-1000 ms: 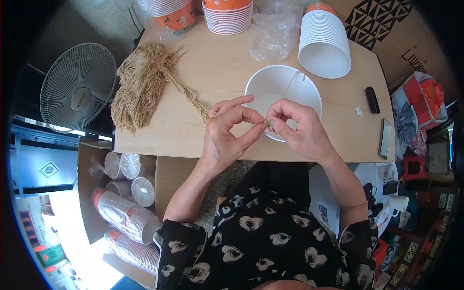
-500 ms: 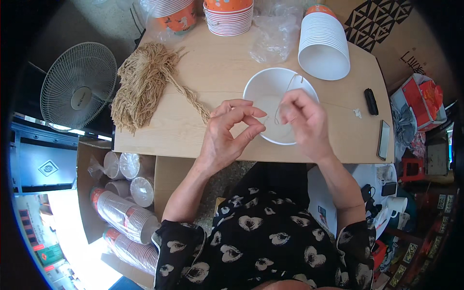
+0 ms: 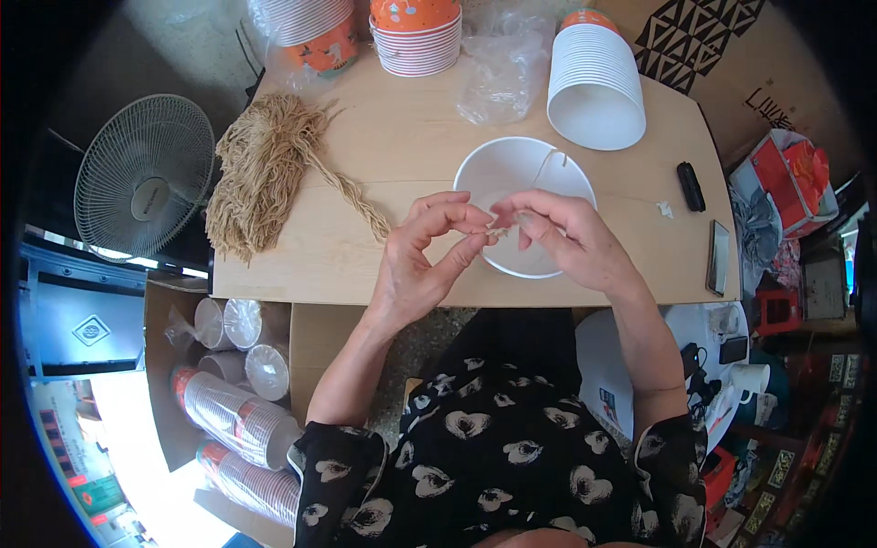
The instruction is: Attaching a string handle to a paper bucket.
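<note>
A white paper bucket [image 3: 473,164] sits near the table's front edge, its open mouth toward me. A thin pale cord [image 3: 545,168] hangs from the far right of its rim down inside, passing behind my right hand. In front of the bucket, my left hand [image 3: 422,251] pinches the cord's end between thumb and fingertips. My right hand [image 3: 577,239] meets it there, fingertips closed on the same small twisted bit of cord. Fingers partly cover that bit. Left of the bucket lies a thick bundle of tan cords [image 3: 265,178], its twisted tail reaching toward my left hand.
Nested paper buckets [image 3: 596,91], more stacks [image 3: 416,46] and a clear plastic bag [image 3: 502,78] line the table's far side. A black pen-like object [image 3: 691,187] and a phone [image 3: 719,258] lie at right. Left stand a fan [image 3: 146,178] and a carton [image 3: 171,402] of wrapped buckets.
My right hand has moved left and down, from apart to touching my left fingertips. A twisted bit of cord now shows between them. The view has shifted slightly.
</note>
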Available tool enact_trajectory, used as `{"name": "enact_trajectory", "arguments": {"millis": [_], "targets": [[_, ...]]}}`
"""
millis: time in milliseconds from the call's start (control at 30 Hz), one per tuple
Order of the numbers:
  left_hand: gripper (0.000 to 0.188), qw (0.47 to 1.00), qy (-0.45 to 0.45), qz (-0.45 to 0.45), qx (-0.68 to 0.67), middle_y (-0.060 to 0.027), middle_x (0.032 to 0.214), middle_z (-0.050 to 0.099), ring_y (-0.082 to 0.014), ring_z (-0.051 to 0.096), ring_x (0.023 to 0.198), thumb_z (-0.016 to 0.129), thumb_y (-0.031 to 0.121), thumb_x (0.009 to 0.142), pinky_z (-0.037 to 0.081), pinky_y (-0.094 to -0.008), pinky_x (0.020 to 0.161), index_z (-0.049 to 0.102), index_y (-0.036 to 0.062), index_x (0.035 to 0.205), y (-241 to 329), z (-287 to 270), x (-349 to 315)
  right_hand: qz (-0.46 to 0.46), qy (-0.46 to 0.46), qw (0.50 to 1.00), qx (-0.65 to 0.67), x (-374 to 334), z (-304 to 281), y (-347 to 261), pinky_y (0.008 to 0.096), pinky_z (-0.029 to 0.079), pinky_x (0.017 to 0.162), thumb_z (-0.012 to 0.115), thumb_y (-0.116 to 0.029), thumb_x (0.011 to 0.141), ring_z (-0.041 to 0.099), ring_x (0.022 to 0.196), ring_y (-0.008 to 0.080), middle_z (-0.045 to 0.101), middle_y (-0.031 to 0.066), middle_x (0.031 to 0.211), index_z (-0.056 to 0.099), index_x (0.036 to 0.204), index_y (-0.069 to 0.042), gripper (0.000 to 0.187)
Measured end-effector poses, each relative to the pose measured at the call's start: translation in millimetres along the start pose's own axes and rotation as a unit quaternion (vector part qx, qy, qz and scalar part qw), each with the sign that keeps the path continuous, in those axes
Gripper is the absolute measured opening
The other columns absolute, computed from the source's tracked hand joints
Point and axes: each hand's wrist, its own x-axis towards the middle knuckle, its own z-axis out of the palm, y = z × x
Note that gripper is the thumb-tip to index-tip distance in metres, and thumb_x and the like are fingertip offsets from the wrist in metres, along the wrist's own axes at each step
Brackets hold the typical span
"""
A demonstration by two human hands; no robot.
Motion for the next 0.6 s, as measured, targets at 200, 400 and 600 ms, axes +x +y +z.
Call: {"name": "enact_trajectory", "arguments": {"millis": [200,400,600], "targets": [[0.018,1.0,0.006,-0.019,-0.015,-0.0009,0.094,0.077,-0.024,0.052,0.128,0.074,0.007,0.091,0.046,-0.04,0.104,0.074,0.0059,0.109,2.5,2.0,0.4,-0.025,0.0,0.999,-0.021,-8.4,1.4,-7.5,0.0283,0.051,0.082,0.061,-0.007,0.098,0.065,0.086,0.0121,0.071,0.0047,0.098,0.065,0.117,0.002,0.021],[0.019,0.999,-0.011,0.013,0.04,-0.0007,0.092,0.077,-0.0229,0.054,0.125,0.075,0.007,0.09,0.047,-0.0391,0.103,0.074,0.0064,0.11,7.1,1.1,2.3,0.014,0.023,0.999,-0.021,-5.3,6.9,-8.1,0.0272,0.05,0.08,0.064,-0.009,0.097,0.064,0.085,0.0098,0.068,0.0041,0.087,0.066,0.098,0.001,0.01],[0.022,0.995,-0.037,0.004,0.092,-0.0017,0.088,0.076,-0.0221,0.056,0.118,0.075,0.006,0.089,0.048,-0.0373,0.1,0.074,0.0073,0.11,18.1,-0.3,2.9,-0.01,0.078,0.997,-0.016,-10.3,12.8,0.0,0.0263,0.05,0.078,0.062,-0.009,0.098,0.063,0.081,0.0092,0.066,0.0028,0.083,0.063,0.094,0.001,0.011]]}}
